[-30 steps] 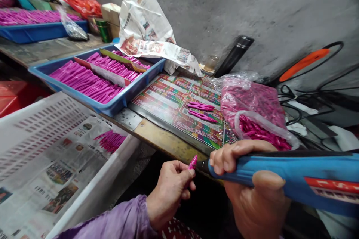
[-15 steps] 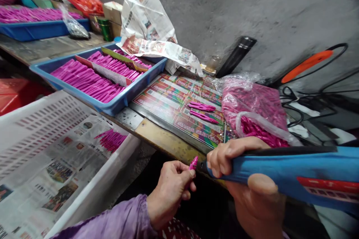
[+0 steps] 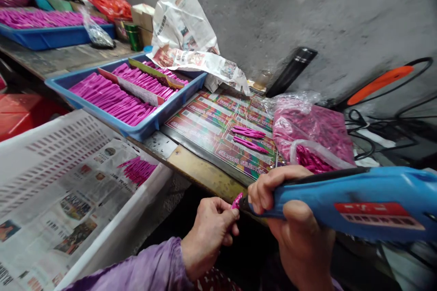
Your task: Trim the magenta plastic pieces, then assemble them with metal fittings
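Between its thumb and fingers, my left hand (image 3: 213, 227) pinches a slim, glossy pink piece (image 3: 236, 201), its pointed end showing above the fingertips. My right hand (image 3: 290, 218) is wrapped round a blue electric screwdriver (image 3: 355, 200) with a red label. The black tip of the screwdriver meets the pink piece in front of the bench edge; exactly where it enters is hidden. A few more slim pink pieces (image 3: 249, 138) lie on the printed mat (image 3: 205, 141) beyond my hands.
Right of the mat sits an open plastic bag (image 3: 307, 127) of pink pieces. A blue tray (image 3: 143, 132), divided by card strips, holds rows of them. At left, a white crate (image 3: 112, 227) lined with newspaper holds a small pile. Behind are a black cylinder (image 3: 293, 70), an orange handle (image 3: 380, 84) and cables.
My right hand has brought the screwdriver leftward, so its tip, earlier slightly apart, now meets the pink piece. My left hand keeps its pinch almost in place. The view has shifted slightly.
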`<act>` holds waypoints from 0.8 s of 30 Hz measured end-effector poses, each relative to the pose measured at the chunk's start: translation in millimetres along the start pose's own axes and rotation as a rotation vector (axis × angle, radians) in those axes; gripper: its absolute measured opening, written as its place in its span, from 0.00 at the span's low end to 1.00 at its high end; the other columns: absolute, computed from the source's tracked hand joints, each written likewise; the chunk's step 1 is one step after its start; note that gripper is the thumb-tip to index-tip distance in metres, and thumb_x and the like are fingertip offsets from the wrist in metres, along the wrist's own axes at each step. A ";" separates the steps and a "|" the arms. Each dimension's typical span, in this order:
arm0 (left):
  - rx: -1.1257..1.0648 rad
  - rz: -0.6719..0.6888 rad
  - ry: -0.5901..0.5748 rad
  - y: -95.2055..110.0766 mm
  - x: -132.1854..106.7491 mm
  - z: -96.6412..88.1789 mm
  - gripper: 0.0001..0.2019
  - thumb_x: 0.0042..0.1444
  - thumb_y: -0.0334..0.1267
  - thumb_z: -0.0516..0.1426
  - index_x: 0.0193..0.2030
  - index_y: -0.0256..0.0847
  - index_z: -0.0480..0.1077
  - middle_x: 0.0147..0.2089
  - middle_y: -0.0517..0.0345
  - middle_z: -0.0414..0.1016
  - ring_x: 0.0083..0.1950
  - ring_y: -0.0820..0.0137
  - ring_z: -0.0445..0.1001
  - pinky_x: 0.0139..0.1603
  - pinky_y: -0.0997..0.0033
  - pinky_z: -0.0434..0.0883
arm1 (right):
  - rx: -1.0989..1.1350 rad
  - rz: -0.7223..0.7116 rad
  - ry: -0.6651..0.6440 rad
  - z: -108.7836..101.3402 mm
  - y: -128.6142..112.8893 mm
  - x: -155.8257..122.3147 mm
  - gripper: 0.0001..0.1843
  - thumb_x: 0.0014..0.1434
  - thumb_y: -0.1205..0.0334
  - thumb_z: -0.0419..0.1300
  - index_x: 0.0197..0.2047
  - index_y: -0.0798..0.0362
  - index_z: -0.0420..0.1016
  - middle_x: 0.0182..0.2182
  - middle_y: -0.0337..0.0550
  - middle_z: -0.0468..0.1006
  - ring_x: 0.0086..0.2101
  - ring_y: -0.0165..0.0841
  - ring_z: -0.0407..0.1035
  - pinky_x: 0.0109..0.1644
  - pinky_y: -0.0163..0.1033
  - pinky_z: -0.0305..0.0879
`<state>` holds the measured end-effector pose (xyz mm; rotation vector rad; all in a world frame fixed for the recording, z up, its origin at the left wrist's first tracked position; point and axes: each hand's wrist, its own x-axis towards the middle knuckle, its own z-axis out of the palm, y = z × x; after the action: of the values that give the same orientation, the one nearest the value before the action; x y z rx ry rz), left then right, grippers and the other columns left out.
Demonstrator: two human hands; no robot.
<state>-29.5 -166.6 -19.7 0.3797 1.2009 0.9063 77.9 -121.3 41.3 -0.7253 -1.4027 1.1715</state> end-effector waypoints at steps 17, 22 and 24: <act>0.586 0.428 -0.037 17.4 6.1 -30.5 0.08 0.57 0.41 0.56 0.35 0.37 0.71 0.21 0.61 0.71 0.21 0.74 0.64 0.24 0.74 0.60 | 0.048 -0.107 0.195 -16.4 -32.1 -18.5 0.22 0.59 0.38 0.67 0.38 0.47 0.71 0.24 0.33 0.68 0.24 0.31 0.63 0.32 0.39 0.65; 1.383 0.861 0.373 81.3 31.2 -57.4 0.11 0.67 0.38 0.53 0.40 0.38 0.76 0.39 0.53 0.78 0.40 0.66 0.76 0.40 0.71 0.66 | 0.067 -0.099 0.235 -28.7 -24.6 -22.1 0.16 0.61 0.44 0.65 0.39 0.47 0.71 0.25 0.34 0.68 0.26 0.32 0.63 0.33 0.40 0.64; 1.579 0.826 0.499 102.6 43.8 -66.0 0.12 0.69 0.39 0.52 0.46 0.41 0.77 0.44 0.52 0.78 0.44 0.63 0.76 0.39 0.70 0.65 | 0.070 -0.093 0.231 -34.7 -20.0 -22.2 0.16 0.61 0.43 0.65 0.39 0.47 0.71 0.25 0.35 0.68 0.26 0.32 0.63 0.33 0.40 0.64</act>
<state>-127.2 -83.8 -0.2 2.1159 2.1247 0.5114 119.4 -139.4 48.4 -0.7145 -1.1847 1.0242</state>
